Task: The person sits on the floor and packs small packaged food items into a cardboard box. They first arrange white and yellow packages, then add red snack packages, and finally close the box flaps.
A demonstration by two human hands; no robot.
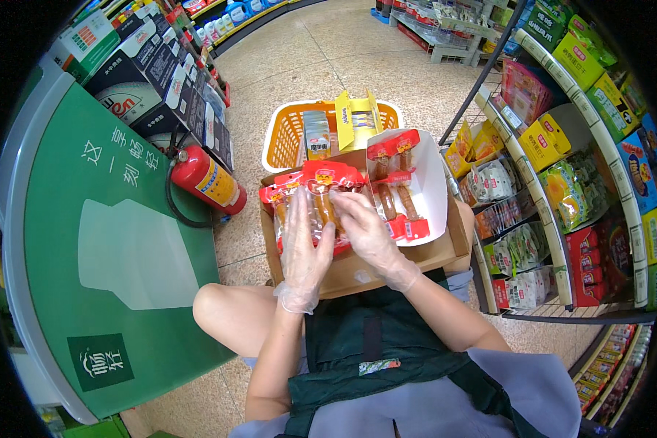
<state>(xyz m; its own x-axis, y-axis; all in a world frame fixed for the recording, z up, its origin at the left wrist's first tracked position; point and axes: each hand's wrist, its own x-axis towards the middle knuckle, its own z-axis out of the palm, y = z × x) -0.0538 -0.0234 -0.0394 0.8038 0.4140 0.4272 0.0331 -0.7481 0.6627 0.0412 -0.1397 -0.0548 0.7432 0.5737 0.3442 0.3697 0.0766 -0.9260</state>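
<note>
Both my hands wear thin clear plastic gloves. My left hand (305, 241) lies flat, fingers nearly together, against the left part of a row of red-topped packaged sausages (324, 178). My right hand (369, 232) touches the same packs from the right, its fingers bent; whether it grips one I cannot tell. The packs are in a cardboard box (328, 282) on my lap. At the box's right side, a white paperboard tray (431, 191) leans with several more sausage packs (399, 202) in it.
Beyond the box, an orange basket (284, 143) holds a yellow carton (356, 128) and grey packets (316, 134). A red fire extinguisher (208, 180) and stacked dark cartons (159, 82) stand left, beside a green panel (142, 339). Snack shelves (542, 219) rise close on the right.
</note>
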